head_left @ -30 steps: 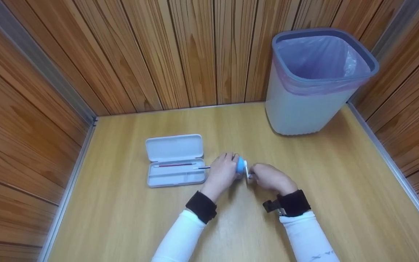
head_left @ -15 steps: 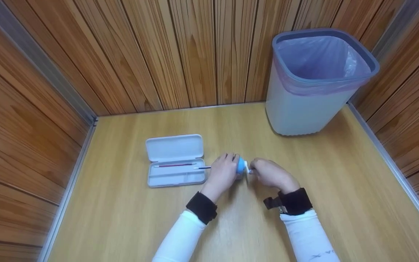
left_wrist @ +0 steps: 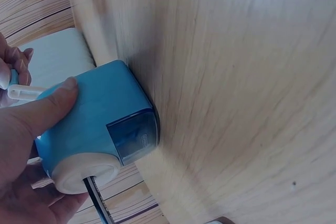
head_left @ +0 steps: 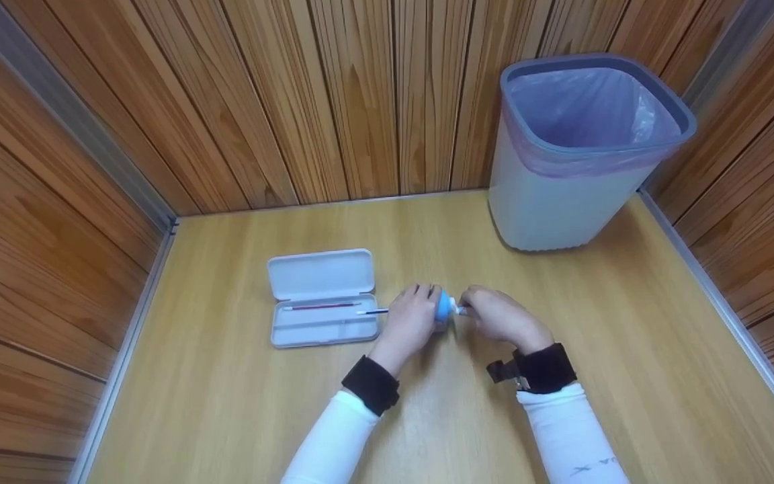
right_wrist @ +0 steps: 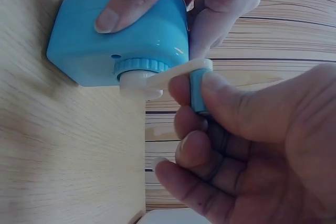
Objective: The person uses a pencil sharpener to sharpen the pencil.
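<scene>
A blue crank pencil sharpener [left_wrist: 100,106] sits on the table, gripped by my left hand [head_left: 412,321], whose thumb lies along its top in the left wrist view. From the pale round front of the sharpener a dark pencil [left_wrist: 97,199] sticks out; its tip end inside is hidden. On the opposite side, my right hand [head_left: 500,319] pinches the small blue knob [right_wrist: 196,92] of the white crank arm [right_wrist: 176,72] between thumb and finger. A dark clear shavings drawer [left_wrist: 134,136] shows low on the sharpener's body.
Left of the hands lies an open grey pencil case [head_left: 322,275] with a dark red pencil [head_left: 323,306] in its upper compartment. The pencil in the sharpener reaches over its right edge. A lined waste bin [head_left: 555,208] stands at the back right, near wooden panel walls [head_left: 360,101].
The crank arm has swung round from pointing toward me, and my right hand has shifted slightly away from me with the knob. My left hand and the sharpener stay in place.
</scene>
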`<state>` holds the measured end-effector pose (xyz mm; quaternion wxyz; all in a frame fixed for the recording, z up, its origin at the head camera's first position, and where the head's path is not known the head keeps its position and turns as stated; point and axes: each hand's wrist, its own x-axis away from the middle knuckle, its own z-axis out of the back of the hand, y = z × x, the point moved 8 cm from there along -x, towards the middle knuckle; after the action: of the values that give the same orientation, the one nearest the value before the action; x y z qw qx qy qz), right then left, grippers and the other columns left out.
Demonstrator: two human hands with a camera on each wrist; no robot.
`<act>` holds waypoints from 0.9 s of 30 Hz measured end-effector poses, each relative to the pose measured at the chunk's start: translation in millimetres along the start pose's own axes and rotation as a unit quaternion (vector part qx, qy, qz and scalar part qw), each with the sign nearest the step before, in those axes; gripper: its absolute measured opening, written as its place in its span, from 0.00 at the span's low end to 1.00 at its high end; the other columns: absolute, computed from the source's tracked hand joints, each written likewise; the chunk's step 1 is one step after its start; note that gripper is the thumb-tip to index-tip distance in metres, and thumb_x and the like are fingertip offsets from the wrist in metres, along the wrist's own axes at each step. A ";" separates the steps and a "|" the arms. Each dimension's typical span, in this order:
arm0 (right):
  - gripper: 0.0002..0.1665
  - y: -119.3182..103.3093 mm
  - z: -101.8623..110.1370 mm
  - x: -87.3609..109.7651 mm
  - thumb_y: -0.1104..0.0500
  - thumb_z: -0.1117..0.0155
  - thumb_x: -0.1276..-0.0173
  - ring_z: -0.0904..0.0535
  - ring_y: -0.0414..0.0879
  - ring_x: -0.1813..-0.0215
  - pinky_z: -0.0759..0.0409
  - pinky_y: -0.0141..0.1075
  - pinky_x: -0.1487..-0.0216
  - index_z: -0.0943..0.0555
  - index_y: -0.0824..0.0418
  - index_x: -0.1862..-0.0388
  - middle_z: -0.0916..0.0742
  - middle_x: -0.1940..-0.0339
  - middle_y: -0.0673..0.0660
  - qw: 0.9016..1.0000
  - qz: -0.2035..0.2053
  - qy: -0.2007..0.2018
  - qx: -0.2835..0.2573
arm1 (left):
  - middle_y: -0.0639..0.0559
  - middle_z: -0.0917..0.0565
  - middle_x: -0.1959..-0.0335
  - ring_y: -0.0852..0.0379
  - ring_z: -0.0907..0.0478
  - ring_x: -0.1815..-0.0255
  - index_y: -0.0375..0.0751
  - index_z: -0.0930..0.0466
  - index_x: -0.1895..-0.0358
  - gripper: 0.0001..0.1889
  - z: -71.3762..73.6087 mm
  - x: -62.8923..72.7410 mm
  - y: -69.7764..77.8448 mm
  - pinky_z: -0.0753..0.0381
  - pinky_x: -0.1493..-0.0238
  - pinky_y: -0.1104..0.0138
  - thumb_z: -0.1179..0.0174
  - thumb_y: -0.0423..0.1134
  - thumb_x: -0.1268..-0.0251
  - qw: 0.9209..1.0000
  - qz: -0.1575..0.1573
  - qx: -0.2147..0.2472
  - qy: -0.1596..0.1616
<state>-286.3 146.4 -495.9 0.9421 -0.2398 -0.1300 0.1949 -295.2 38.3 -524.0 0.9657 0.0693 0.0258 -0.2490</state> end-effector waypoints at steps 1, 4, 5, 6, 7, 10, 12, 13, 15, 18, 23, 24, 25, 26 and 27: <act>0.10 -0.1 0.5 -0.3 0.69 0.39 0.31 0.19 0.54 0.57 0.18 0.47 0.52 0.18 0.68 0.51 0.17 0.61 0.58 1.000 0.003 0.004 0.001 | 0.44 0.24 0.38 0.47 0.27 0.38 0.40 0.29 0.31 0.33 0.3 0.1 0.0 0.28 0.37 0.57 0.31 0.46 0.40 1.000 -0.001 0.000 0.003; 0.09 -0.6 2.6 -1.5 0.68 0.40 0.30 0.19 0.52 0.58 0.18 0.46 0.53 0.18 0.68 0.53 0.17 0.62 0.57 1.000 0.015 0.018 0.009 | 0.44 0.22 0.41 0.47 0.25 0.42 0.40 0.27 0.33 0.32 2.0 0.7 2.0 0.25 0.40 0.58 0.31 0.45 0.41 1.000 -0.012 -0.009 0.020; 0.09 -0.2 3.4 -2.0 0.67 0.40 0.29 0.19 0.52 0.59 0.18 0.45 0.54 0.18 0.68 0.53 0.17 0.62 0.57 1.000 0.017 0.022 0.011 | 0.44 0.22 0.42 0.47 0.25 0.43 0.40 0.26 0.34 0.31 2.5 0.9 2.9 0.24 0.41 0.59 0.31 0.44 0.41 0.999 -0.017 -0.015 0.026; 0.09 0.0 4.3 -2.3 0.67 0.40 0.29 0.19 0.52 0.59 0.18 0.45 0.54 0.18 0.67 0.53 0.17 0.62 0.56 0.999 0.018 0.026 0.012 | 0.45 0.21 0.43 0.48 0.24 0.44 0.40 0.25 0.35 0.30 3.3 1.1 3.8 0.23 0.42 0.60 0.31 0.42 0.41 0.999 -0.022 -0.020 0.032; 0.08 0.2 5.3 -2.8 0.66 0.41 0.28 0.19 0.51 0.59 0.18 0.45 0.54 0.18 0.67 0.54 0.17 0.62 0.56 0.999 0.020 0.029 0.013 | 0.45 0.21 0.44 0.48 0.24 0.45 0.40 0.24 0.36 0.29 3.9 1.3 4.6 0.22 0.44 0.61 0.31 0.41 0.41 0.999 -0.026 -0.025 0.037; 0.09 1.1 7.4 -4.1 0.65 0.41 0.27 0.19 0.52 0.57 0.18 0.45 0.53 0.19 0.66 0.52 0.17 0.62 0.56 0.999 0.020 0.034 0.012 | 0.46 0.20 0.46 0.49 0.23 0.47 0.40 0.24 0.37 0.28 5.3 1.1 5.7 0.22 0.45 0.62 0.31 0.39 0.42 0.998 -0.031 -0.031 0.045; 0.10 1.7 8.6 -5.1 0.64 0.42 0.27 0.19 0.53 0.56 0.18 0.46 0.52 0.19 0.66 0.51 0.17 0.61 0.56 0.999 0.016 0.038 0.010 | 0.45 0.20 0.45 0.49 0.24 0.47 0.40 0.24 0.37 0.28 5.8 0.5 5.4 0.22 0.45 0.61 0.31 0.39 0.42 0.998 -0.030 -0.027 0.045; 0.10 1.7 9.1 -5.5 0.64 0.42 0.27 0.19 0.53 0.55 0.19 0.46 0.51 0.19 0.66 0.51 0.17 0.60 0.56 0.999 0.016 0.039 0.009 | 0.45 0.20 0.45 0.49 0.24 0.47 0.40 0.24 0.36 0.28 5.6 0.2 5.1 0.22 0.45 0.61 0.31 0.39 0.42 0.998 -0.029 -0.025 0.043; 0.10 1.9 10.0 -6.3 0.65 0.42 0.27 0.19 0.54 0.54 0.19 0.46 0.51 0.19 0.66 0.51 0.17 0.60 0.57 0.999 0.016 0.042 0.009 | 0.45 0.21 0.45 0.49 0.24 0.46 0.40 0.25 0.36 0.28 5.2 -0.4 4.7 0.22 0.44 0.61 0.32 0.39 0.41 0.999 -0.028 -0.024 0.038; 0.10 2.3 10.7 -7.0 0.65 0.42 0.27 0.19 0.53 0.54 0.19 0.46 0.50 0.19 0.66 0.51 0.17 0.59 0.57 0.999 0.013 0.042 0.006 | 0.45 0.22 0.44 0.49 0.25 0.45 0.40 0.26 0.34 0.28 4.1 -0.3 3.9 0.23 0.43 0.61 0.33 0.39 0.39 0.999 -0.026 -0.021 0.027; 0.10 3.4 11.3 -8.1 0.64 0.43 0.26 0.19 0.52 0.53 0.19 0.45 0.50 0.19 0.65 0.50 0.18 0.58 0.56 0.999 0.006 0.042 -0.004 | 0.44 0.22 0.42 0.49 0.25 0.44 0.40 0.27 0.34 0.29 3.0 0.4 3.0 0.24 0.42 0.61 0.33 0.40 0.39 0.999 -0.025 -0.013 0.024; 0.10 3.5 11.4 -8.6 0.64 0.43 0.26 0.19 0.52 0.53 0.19 0.45 0.50 0.19 0.65 0.50 0.18 0.58 0.56 0.999 0.005 0.043 -0.005 | 0.44 0.22 0.42 0.49 0.25 0.44 0.40 0.27 0.33 0.29 2.9 0.5 3.0 0.24 0.42 0.61 0.33 0.40 0.39 0.999 -0.025 -0.011 0.024; 0.11 4.1 11.4 -9.3 0.63 0.43 0.26 0.19 0.52 0.53 0.19 0.45 0.49 0.19 0.65 0.50 0.18 0.58 0.56 0.999 0.003 0.045 -0.005 | 0.44 0.23 0.42 0.49 0.25 0.44 0.40 0.27 0.33 0.29 2.5 0.7 2.9 0.24 0.41 0.61 0.33 0.39 0.39 0.999 -0.025 -0.010 0.024; 0.11 4.7 11.4 -10.0 0.63 0.43 0.26 0.19 0.52 0.52 0.19 0.45 0.49 0.19 0.65 0.49 0.18 0.57 0.56 0.999 0.002 0.046 -0.004 | 0.44 0.23 0.42 0.48 0.25 0.43 0.40 0.27 0.33 0.29 2.3 0.9 3.0 0.24 0.41 0.61 0.33 0.39 0.38 0.999 -0.024 -0.009 0.024; 0.11 5.1 11.5 -10.8 0.64 0.43 0.26 0.19 0.53 0.52 0.19 0.45 0.49 0.19 0.65 0.49 0.18 0.57 0.57 0.999 0.003 0.047 -0.003 | 0.44 0.23 0.41 0.48 0.26 0.43 0.40 0.27 0.33 0.29 2.1 1.1 3.0 0.24 0.41 0.60 0.33 0.39 0.38 0.999 -0.024 -0.009 0.023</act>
<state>-301.4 150.5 -490.3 0.9458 -0.2520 -0.0857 0.1860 -292.8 40.0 -521.6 0.9590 0.0655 0.0519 -0.2707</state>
